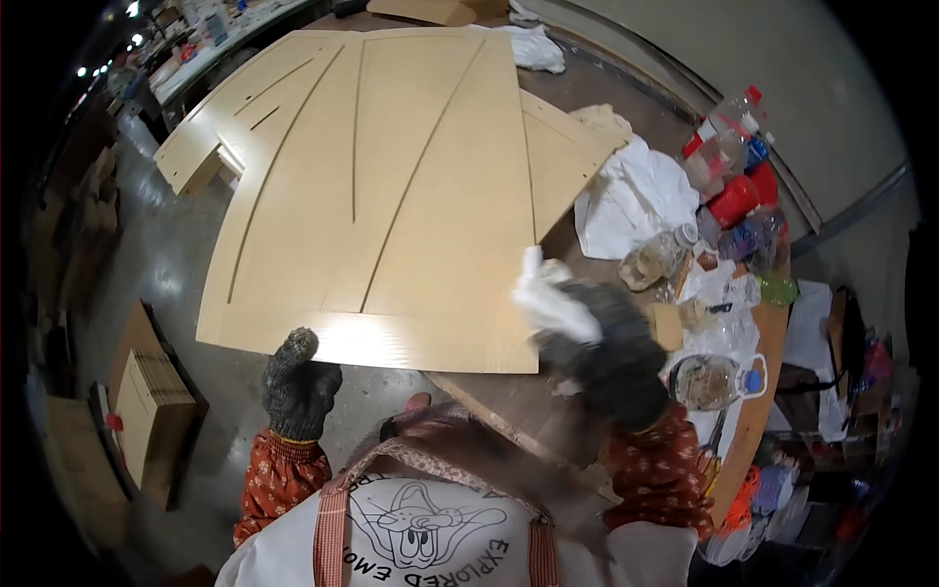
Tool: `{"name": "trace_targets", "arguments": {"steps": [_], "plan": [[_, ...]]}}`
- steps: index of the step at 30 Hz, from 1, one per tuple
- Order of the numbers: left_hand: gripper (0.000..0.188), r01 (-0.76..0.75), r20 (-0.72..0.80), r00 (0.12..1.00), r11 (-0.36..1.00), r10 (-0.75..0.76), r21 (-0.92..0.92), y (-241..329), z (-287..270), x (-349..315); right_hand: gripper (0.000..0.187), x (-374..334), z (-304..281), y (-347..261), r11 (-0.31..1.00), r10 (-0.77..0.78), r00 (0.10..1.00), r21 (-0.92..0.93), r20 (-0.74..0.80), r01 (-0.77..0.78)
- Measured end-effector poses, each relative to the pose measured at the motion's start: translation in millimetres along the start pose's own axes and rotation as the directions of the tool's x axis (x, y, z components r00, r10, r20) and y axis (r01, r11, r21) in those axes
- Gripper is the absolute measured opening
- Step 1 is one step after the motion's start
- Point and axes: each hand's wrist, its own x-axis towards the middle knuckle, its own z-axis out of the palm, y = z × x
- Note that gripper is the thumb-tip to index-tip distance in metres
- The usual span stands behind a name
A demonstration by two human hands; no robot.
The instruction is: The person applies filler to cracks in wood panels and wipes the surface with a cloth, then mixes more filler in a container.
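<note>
A large cream-tan panel (pixel 460 245) with long dark grooves lies in front of me, its near edge reaching past the table. My left hand (pixel 300 380), in a dark grey knitted glove, is closed at the near left edge with its thumb against the rim; the fingers are partly hidden. At the near right corner, my right hand (pixel 606 352), also gloved in dark grey and blurred by motion, holds a white cloth (pixel 556 301) against the panel. Another tan panel (pixel 562 147) shows beneath the right side.
A crumpled white cloth (pixel 641 201) lies right of the panel. Beyond it stand several plastic bottles, a lying clear bottle (pixel 657 258) and a jug (pixel 708 382) with a blue cap. Boxy tan boards (pixel 152 421) rest on the floor at left. A wall (pixel 812 108) bounds the far right.
</note>
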Motion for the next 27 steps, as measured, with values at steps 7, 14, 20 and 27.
{"name": "trace_targets", "arguments": {"steps": [7,14,20,27], "plan": [[0.031,-0.324,0.153,0.946,0.868,0.287,0.375,-5.1,-30.0,8.6,0.067,28.7,-27.8,50.6,0.757,0.574,0.808,0.29,0.132,-0.585],[0.038,0.006,-0.088,0.996,0.987,0.009,0.162,37.7,-73.2,50.2,0.048,8.4,-126.2,-3.3,0.89,0.454,0.83,0.123,-0.325,-0.439],[0.019,-0.318,-0.152,0.907,0.877,0.392,0.36,13.5,-51.2,71.0,0.055,-117.0,17.7,-15.1,0.28,0.936,0.35,-0.52,-0.039,-0.807],[0.019,-0.171,-0.358,0.918,0.985,0.169,0.024,18.2,-33.1,66.0,0.051,-147.3,-35.4,-32.6,0.568,0.663,0.748,-0.639,-0.017,-0.518]]}}
